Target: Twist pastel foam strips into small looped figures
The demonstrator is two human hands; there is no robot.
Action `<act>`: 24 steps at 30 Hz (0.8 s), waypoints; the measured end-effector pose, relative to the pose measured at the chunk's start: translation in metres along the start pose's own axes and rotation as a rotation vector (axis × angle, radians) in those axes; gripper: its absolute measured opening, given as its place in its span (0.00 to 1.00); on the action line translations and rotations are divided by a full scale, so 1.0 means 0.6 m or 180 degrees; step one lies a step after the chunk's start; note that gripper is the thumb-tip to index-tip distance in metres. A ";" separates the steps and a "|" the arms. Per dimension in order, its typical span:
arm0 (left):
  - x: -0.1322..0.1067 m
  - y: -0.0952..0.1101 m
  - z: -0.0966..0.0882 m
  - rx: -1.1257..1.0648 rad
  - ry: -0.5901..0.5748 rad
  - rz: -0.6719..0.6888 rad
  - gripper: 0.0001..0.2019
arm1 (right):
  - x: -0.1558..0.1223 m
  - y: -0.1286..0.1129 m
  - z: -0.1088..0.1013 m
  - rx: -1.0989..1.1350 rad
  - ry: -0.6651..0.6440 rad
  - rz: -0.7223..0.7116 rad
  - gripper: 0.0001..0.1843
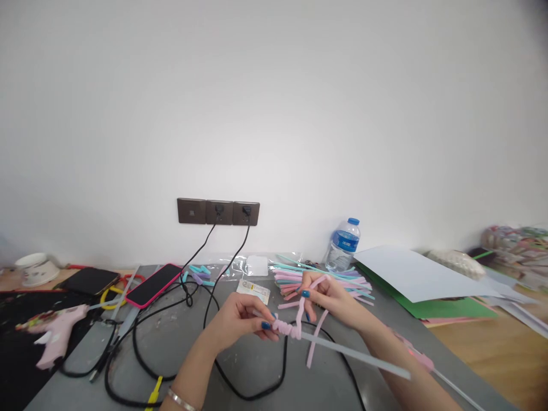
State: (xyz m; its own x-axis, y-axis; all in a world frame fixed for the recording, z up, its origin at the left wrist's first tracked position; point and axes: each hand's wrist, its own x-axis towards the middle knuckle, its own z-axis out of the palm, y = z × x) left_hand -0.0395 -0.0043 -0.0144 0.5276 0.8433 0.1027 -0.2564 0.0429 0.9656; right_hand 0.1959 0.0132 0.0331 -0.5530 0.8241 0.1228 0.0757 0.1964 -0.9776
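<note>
White wall [274, 114] rose behind a grey table [252, 365]. Pile of pastel fuzzy stems [285, 278] lay on the table, near the wall. Left hand [242, 319] and right hand [331, 297] hung above the table, both pinched narrow. Pale stick [363, 358], held in the left, slanted out rightward. Pink stem [286, 328], smallest, coiled round the stick just beside the left fingers; its free length was gripped by the right.

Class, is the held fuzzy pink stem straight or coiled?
Partly coiled: the fuzzy pink stem loops around a straight pale grey stick.
</note>
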 end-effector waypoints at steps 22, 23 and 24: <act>0.013 -0.009 -0.021 0.1861 0.0791 0.0531 0.08 | 0.000 0.025 0.038 -0.0576 0.0340 -0.0350 0.11; 0.010 -0.006 -0.021 0.1613 0.0621 0.0437 0.07 | 0.003 0.018 0.023 -0.0360 0.0219 -0.0257 0.12; 0.007 -0.003 -0.021 0.1350 0.0489 0.0357 0.06 | 0.007 0.014 0.009 -0.0187 0.0133 -0.0190 0.12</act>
State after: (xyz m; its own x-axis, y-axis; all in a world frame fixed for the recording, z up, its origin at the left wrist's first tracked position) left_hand -0.0468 0.0062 -0.0186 0.3814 0.9011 0.2065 0.0658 -0.2493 0.9662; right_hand 0.1897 0.0151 0.0245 -0.5231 0.8311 0.1887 0.0929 0.2757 -0.9568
